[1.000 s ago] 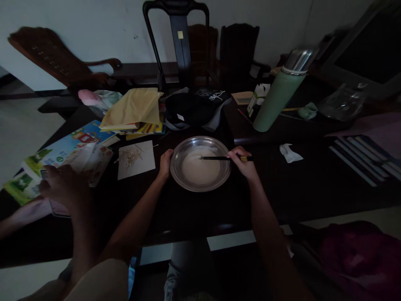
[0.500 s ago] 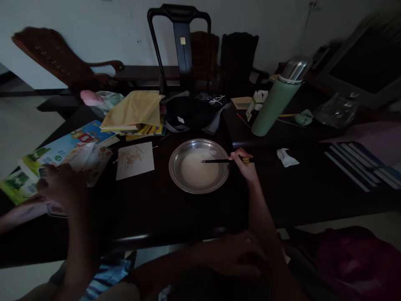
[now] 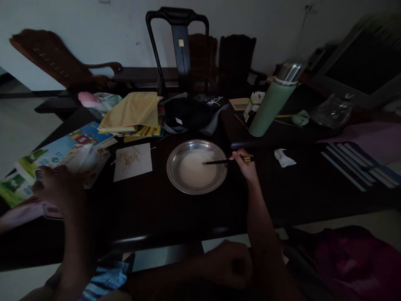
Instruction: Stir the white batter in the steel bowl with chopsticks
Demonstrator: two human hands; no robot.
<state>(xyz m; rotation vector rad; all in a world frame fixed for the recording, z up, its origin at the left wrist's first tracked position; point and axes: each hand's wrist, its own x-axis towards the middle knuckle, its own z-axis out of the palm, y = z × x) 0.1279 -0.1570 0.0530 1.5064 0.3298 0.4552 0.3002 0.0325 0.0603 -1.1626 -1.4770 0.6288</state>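
Observation:
My right hand [image 3: 243,164] grips dark chopsticks [image 3: 217,161] with gold-coloured ends, held nearly level. Their tips reach over the cloudy whitish liquid [image 3: 196,173] in a round metal basin [image 3: 173,180]; I cannot tell whether they touch it. Low in front of my body, below the table edge, my left hand [image 3: 230,264] is curled into a loose fist with nothing visible in it. Left of the basin, a white sheet of paper [image 3: 142,165] bears a scatter of thin cotton swabs [image 3: 128,159].
At left, another person's hand [image 3: 58,186] is on a phone-like device [image 3: 52,212] beside colourful packaging [image 3: 59,152]. Behind the basin lie a yellow pouch [image 3: 133,108] and a black bag [image 3: 188,113]. To the right stand a green thermos [image 3: 271,106] and a crumpled tissue [image 3: 284,158].
My left hand has curled from outstretched fingers into a loose fist and shifted slightly left. The view has moved a little; my right hand and the chopsticks stay nearly the same over the basin.

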